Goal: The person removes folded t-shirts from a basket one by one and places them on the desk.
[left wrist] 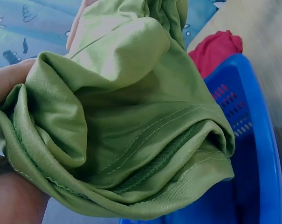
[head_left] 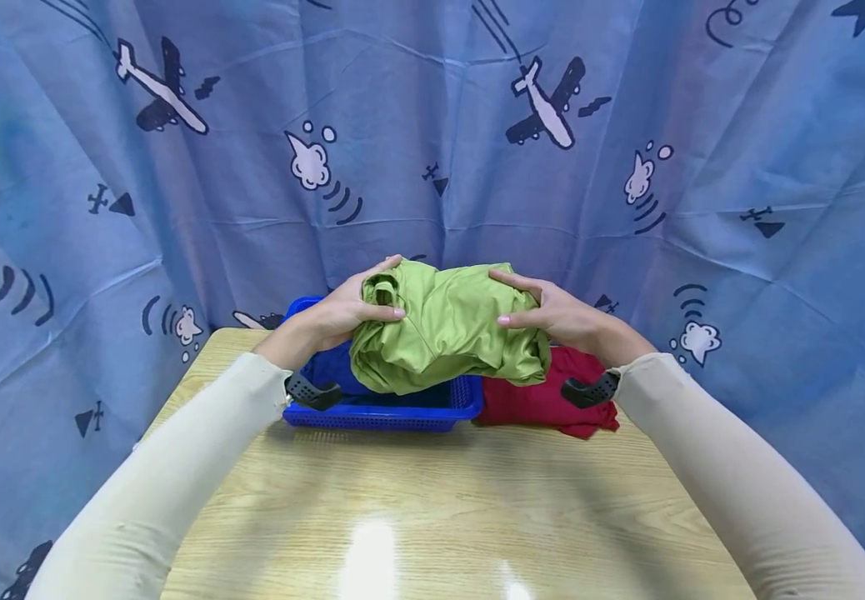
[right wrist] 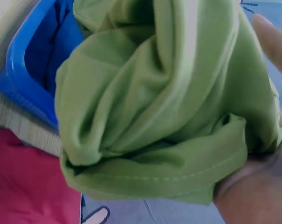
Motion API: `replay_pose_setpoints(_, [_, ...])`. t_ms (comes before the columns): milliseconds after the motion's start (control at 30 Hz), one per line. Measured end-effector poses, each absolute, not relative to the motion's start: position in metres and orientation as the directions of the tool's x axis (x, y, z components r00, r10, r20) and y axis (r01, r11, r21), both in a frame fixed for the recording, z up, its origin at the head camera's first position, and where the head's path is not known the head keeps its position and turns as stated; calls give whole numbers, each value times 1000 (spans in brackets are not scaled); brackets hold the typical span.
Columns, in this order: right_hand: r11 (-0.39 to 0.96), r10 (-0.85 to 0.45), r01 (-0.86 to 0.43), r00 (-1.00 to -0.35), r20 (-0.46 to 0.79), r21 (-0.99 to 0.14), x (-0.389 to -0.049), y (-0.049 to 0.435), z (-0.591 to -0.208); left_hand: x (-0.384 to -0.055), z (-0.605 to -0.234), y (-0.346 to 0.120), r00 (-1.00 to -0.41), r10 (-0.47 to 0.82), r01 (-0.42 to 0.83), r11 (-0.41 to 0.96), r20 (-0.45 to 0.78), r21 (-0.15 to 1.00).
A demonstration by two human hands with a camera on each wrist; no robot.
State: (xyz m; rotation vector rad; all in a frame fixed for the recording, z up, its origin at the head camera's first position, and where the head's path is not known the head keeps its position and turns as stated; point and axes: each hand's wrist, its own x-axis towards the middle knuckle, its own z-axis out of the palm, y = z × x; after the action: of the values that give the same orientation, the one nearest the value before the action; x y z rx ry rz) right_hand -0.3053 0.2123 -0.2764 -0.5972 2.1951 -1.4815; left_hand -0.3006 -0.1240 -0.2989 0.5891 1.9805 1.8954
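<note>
A bundled light green garment (head_left: 451,321) is held up between both hands, over the blue basket (head_left: 387,417). My left hand (head_left: 346,308) grips its left end, thumb on the near face and fingers behind. On the right end, my right hand (head_left: 556,312) holds it the same way. Stitched hems and loose folds of the green cloth (left wrist: 131,144) fill the left wrist view. In the right wrist view a stitched edge runs along the bottom of the garment (right wrist: 168,116). Dark blue cloth (head_left: 331,371) lies inside the basket, partly hidden by the bundle.
A red garment (head_left: 545,396) lies on the wooden table (head_left: 432,500) just right of the basket. Behind the table hangs a blue curtain (head_left: 402,125) printed with planes and clouds. Each wrist wears a black strap mount (head_left: 590,390).
</note>
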Motion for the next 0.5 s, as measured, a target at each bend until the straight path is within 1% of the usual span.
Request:
replay_pose_setpoints(133, [368,-549,-123,-829,-109,-922,-305,224,-275,-300,-300,-112,-857,514,45,13,31,999])
replay_pose_setpoints(367, [301,-532,-51,-838,-123,-952,-307,247,-279,-303,-303,-88,-849,527,8,-37,26,999])
replay_pose_setpoints(500, [306,-521,-40,-843,-133,-951,-305,261,-279,-303,-305,-75,-846,533,1,-44,24,999])
